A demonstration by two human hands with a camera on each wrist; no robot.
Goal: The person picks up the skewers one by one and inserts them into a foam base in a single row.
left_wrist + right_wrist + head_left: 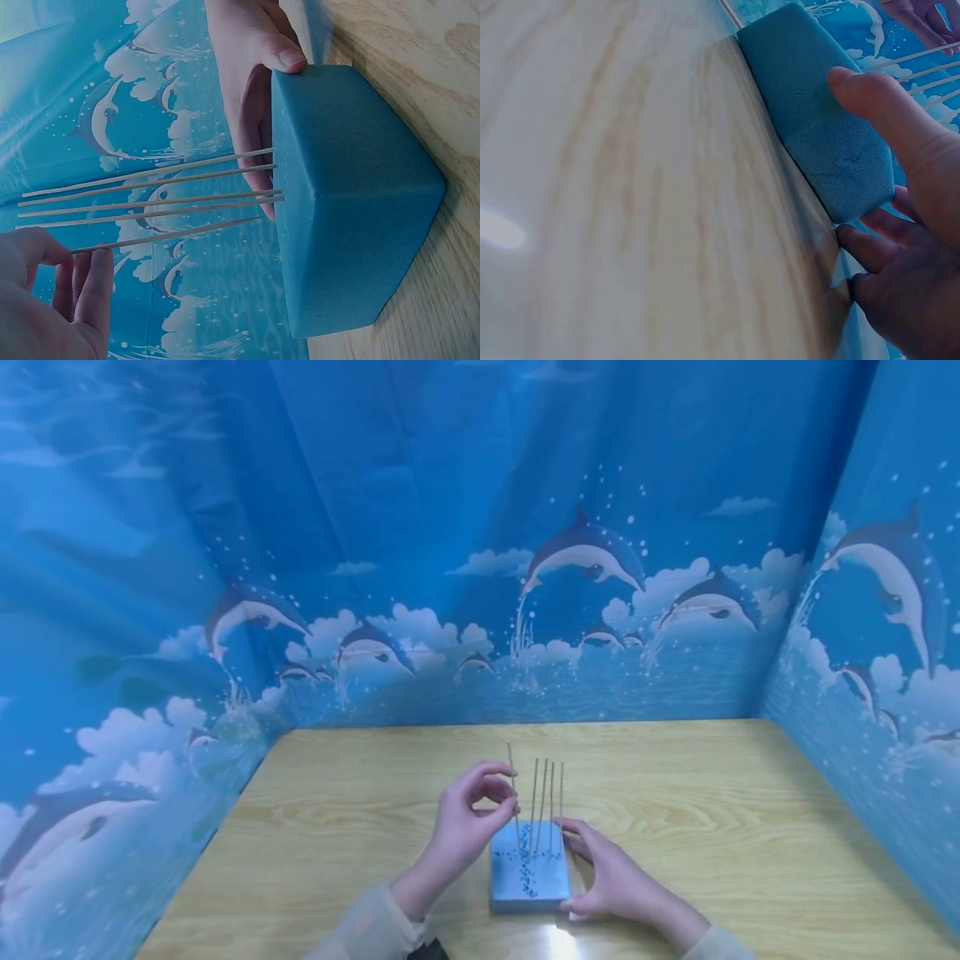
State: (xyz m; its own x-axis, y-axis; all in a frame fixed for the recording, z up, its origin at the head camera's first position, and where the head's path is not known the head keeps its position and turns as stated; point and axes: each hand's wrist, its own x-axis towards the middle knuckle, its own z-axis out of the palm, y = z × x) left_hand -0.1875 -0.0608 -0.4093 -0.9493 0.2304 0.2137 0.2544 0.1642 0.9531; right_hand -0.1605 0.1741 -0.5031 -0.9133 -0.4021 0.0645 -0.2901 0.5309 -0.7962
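A blue foam block (512, 892) sits on the table, its top dotted with small blue marks in crossing lines. Several thin wooden sticks (112, 178) stand upright in it. Above the block's left part, my left hand (468, 814) pinches another stick (172, 235) between thumb and fingers. Its pointed end is close over the top face, slightly apart from it in the left wrist view. My right hand (618, 875) grips the block at its right side. The right thumb (862, 91) presses the near side, while the other fingers reach around the far side.
The wood-grain table (337, 810) extends around the block. Blue sheets (420, 485) printed with dolphins and clouds rise along its back and sides. A small black object (427, 950) shows beside the left sleeve at the near edge of the head view.
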